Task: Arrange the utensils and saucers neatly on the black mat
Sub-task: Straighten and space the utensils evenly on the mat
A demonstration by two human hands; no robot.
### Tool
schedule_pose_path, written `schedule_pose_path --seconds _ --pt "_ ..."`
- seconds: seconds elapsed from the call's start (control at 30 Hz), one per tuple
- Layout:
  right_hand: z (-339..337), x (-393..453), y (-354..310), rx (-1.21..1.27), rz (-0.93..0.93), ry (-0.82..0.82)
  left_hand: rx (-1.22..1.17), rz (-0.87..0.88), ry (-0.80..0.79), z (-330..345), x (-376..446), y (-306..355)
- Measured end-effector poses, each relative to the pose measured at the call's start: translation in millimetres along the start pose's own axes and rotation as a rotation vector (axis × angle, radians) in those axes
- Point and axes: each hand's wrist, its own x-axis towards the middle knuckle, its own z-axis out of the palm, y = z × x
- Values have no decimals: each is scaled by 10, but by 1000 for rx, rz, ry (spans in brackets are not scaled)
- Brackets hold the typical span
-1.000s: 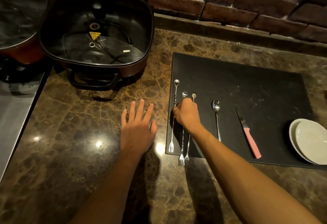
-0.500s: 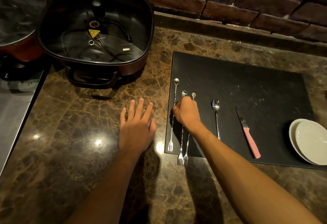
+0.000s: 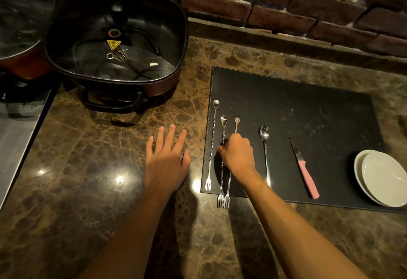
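- Both forearms are bare from the bottom edge of the view to the wrists, with no sleeve showing.
- The left hand (image 3: pixel 166 164) is bare, with no glove, ring or watch; short, plain nails show on its fingers.
- The right hand (image 3: pixel 237 155) is also bare, with no wristband or jewellery in sight.

I see a black mat (image 3: pixel 308 107) on the brown veined marble bench (image 3: pixel 99 157); on that mat, a pink-handled knife (image 3: pixel 305 169) and white saucers (image 3: pixel 382 178).
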Motion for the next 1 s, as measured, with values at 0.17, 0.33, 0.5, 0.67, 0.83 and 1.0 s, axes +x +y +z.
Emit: schedule_pose_path --seconds 0.17,0.33,0.5,0.67,0.83,1.0 --pt "25 57 22 62 32 -11 -4 -7 10 10 1 7" --pt "-12 190 14 98 31 8 -25 -17 11 13 7 8" --pt "-31 320 -40 125 47 26 -27 -25 -16 -4 6 3" --pt "-55 380 -96 139 27 36 -23 -29 -33 -3 15 5" --pt "-82 392 -118 152 30 39 -19 -33 -45 -10 17 2" --pt "-69 371 -79 140 7 28 -13 -29 -38 -11 14 4"
